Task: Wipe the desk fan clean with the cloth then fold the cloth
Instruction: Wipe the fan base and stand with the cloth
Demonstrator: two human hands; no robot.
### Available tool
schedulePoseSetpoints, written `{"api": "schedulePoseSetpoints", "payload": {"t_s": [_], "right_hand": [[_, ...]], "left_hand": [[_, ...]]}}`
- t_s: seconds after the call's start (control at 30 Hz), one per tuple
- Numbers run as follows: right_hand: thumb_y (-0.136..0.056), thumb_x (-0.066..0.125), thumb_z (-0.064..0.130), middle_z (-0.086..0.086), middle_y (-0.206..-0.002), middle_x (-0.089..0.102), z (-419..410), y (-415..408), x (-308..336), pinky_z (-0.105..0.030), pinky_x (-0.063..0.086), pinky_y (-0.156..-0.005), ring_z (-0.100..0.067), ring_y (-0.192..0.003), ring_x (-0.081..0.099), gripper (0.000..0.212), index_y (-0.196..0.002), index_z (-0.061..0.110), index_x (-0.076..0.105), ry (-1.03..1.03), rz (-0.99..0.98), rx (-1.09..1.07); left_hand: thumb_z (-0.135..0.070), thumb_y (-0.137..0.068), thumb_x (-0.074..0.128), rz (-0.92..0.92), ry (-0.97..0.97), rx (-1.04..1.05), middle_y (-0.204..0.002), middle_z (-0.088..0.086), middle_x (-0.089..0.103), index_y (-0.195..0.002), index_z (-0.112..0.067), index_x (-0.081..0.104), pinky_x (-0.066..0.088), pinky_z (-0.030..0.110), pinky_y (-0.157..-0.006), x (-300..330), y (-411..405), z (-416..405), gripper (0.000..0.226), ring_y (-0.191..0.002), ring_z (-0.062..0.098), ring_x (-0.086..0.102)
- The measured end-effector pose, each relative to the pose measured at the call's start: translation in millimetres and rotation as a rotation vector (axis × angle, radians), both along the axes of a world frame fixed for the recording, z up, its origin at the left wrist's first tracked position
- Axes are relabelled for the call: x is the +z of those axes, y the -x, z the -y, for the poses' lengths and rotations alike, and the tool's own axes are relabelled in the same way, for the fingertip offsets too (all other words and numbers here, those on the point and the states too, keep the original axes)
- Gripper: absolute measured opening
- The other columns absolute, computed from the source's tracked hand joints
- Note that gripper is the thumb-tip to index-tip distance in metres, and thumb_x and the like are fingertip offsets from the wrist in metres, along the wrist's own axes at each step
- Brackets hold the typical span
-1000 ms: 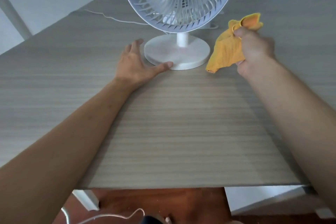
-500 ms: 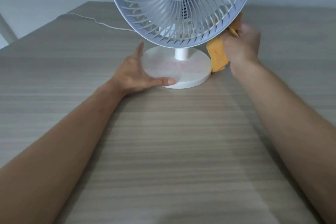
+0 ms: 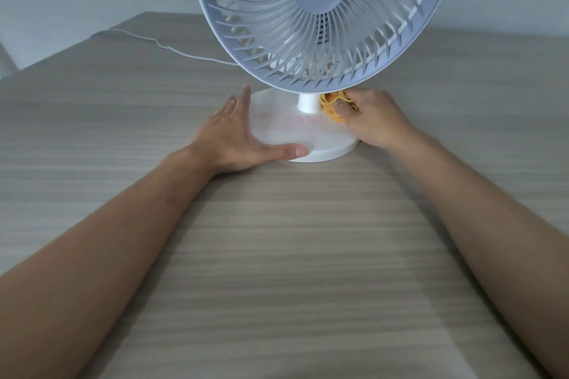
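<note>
A white desk fan point(image 3: 320, 9) stands on the wooden table, its round base point(image 3: 326, 144) streaked with faint pink marks. My left hand point(image 3: 237, 138) lies flat with fingers spread against the base's left rim, thumb along its front edge. My right hand point(image 3: 372, 123) grips a bunched orange cloth point(image 3: 331, 103) and presses it onto the base just right of the fan's short stem point(image 3: 306, 103), under the grille. Most of the cloth is hidden in my fist.
The fan's white power cord point(image 3: 172, 48) runs across the table point(image 3: 277, 255) to the back left. A pale wall rises behind the table's far edge. The grille overhangs the base and my right hand.
My right hand has brought the cloth down from beside the fan's grille onto the base next to the stem. The view has moved closer. The left hand stays on the base.
</note>
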State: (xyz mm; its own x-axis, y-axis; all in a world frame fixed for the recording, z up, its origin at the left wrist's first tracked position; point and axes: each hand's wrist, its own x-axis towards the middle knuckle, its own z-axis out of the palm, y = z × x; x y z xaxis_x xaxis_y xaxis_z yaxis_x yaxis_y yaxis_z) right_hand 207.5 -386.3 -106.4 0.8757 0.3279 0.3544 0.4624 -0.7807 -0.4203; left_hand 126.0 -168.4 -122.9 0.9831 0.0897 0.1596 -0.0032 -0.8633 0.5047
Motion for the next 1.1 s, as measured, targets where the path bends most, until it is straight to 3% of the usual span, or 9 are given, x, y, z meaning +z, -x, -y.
{"api": "schedulePoseSetpoints", "payload": {"t_s": [0.1, 0.23, 0.33, 0.47, 0.6, 0.8, 0.87, 0.93, 1.1], "right_hand": [[-0.099, 0.048, 0.025, -0.019, -0.087, 0.067, 1, -1, 0, -0.023, 0.027, -0.068, -0.028, -0.084, 0.052, 0.029, -0.102, 0.004, 0.067, 0.022, 0.001, 0.006], [-0.098, 0.051, 0.021, -0.008, -0.058, 0.045, 3, 10, 3, -0.027, 0.025, -0.054, -0.026, -0.064, 0.042, 0.024, -0.077, 0.01, 0.053, 0.045, -0.008, 0.002], [-0.097, 0.052, 0.019, -0.003, -0.052, 0.038, 7, 21, 4, -0.019, 0.032, -0.051, -0.016, -0.053, 0.039, 0.031, -0.067, 0.011, 0.047, 0.072, 0.007, 0.022], [-0.093, 0.055, 0.015, -0.003, -0.051, 0.034, 12, 46, 5, -0.03, 0.022, -0.056, -0.02, -0.051, 0.036, 0.025, -0.068, 0.013, 0.053, 0.125, 0.055, 0.139], [-0.089, 0.06, 0.016, -0.001, -0.049, 0.034, 19, 53, 8, -0.016, 0.032, -0.053, -0.018, -0.05, 0.039, 0.036, -0.057, 0.025, 0.045, 0.116, 0.061, 0.165], [-0.093, 0.055, 0.018, -0.008, -0.061, 0.05, 11, 12, 8, -0.016, 0.03, -0.051, -0.028, -0.066, 0.047, 0.02, -0.08, 0.006, 0.065, 0.062, 0.074, 0.021], [-0.095, 0.054, 0.018, -0.014, -0.098, 0.069, 7, -4, 7, -0.017, 0.037, -0.076, -0.031, -0.098, 0.06, 0.023, -0.107, 0.006, 0.07, 0.043, 0.113, -0.003], [-0.096, 0.053, 0.017, -0.015, -0.13, 0.062, 2, -16, 6, -0.026, 0.035, -0.1, -0.034, -0.123, 0.051, 0.032, -0.124, 0.008, 0.064, 0.042, 0.132, -0.035], [-0.096, 0.052, 0.021, -0.013, -0.127, 0.062, -7, -40, 3, -0.033, 0.042, -0.1, -0.032, -0.122, 0.053, 0.036, -0.129, 0.008, 0.057, -0.031, 0.138, -0.214]], "left_hand": [[-0.099, -0.027, 0.058, -0.018, 0.025, 0.032, -0.156, -0.002, 0.032, -0.149, -0.028, 0.022, 0.032, 0.044, -0.114, 0, 0, 1, 0.145, -0.142, 0.018, 0.033], [-0.095, -0.032, 0.061, -0.031, 0.038, 0.013, -0.148, -0.009, 0.039, -0.144, -0.029, 0.032, 0.034, 0.037, -0.111, 3, 5, 1, 0.134, -0.135, 0.015, 0.04], [-0.089, -0.039, 0.066, -0.055, 0.039, -0.002, -0.152, -0.009, 0.033, -0.148, -0.022, 0.027, 0.029, 0.03, -0.11, 7, 7, 3, 0.134, -0.139, 0.015, 0.034], [-0.088, -0.039, 0.067, -0.075, 0.035, -0.007, -0.156, -0.008, 0.026, -0.15, -0.018, 0.023, 0.025, 0.03, -0.112, 8, 7, 2, 0.139, -0.143, 0.015, 0.029], [-0.09, -0.036, 0.065, -0.104, 0.025, -0.009, -0.157, -0.008, 0.024, -0.151, -0.019, 0.02, 0.026, 0.032, -0.112, 8, 5, 0, 0.143, -0.143, 0.016, 0.029], [-0.088, -0.037, 0.068, -0.109, 0.046, -0.022, -0.155, -0.007, 0.027, -0.15, -0.017, 0.022, 0.027, 0.029, -0.11, 10, 3, 2, 0.142, -0.141, 0.016, 0.031], [-0.084, -0.041, 0.071, -0.1, 0.065, -0.025, -0.153, -0.007, 0.029, -0.149, -0.017, 0.024, 0.027, 0.026, -0.105, 9, 3, 3, 0.135, -0.139, 0.015, 0.033], [-0.084, -0.041, 0.071, -0.095, 0.069, -0.02, -0.153, -0.007, 0.03, -0.149, -0.018, 0.024, 0.027, 0.028, -0.108, 8, 3, 4, 0.135, -0.138, 0.015, 0.033], [-0.085, -0.041, 0.07, -0.09, 0.067, -0.007, -0.152, -0.008, 0.03, -0.149, -0.019, 0.024, 0.03, 0.034, -0.112, 8, 3, 3, 0.135, -0.138, 0.017, 0.034]]}}
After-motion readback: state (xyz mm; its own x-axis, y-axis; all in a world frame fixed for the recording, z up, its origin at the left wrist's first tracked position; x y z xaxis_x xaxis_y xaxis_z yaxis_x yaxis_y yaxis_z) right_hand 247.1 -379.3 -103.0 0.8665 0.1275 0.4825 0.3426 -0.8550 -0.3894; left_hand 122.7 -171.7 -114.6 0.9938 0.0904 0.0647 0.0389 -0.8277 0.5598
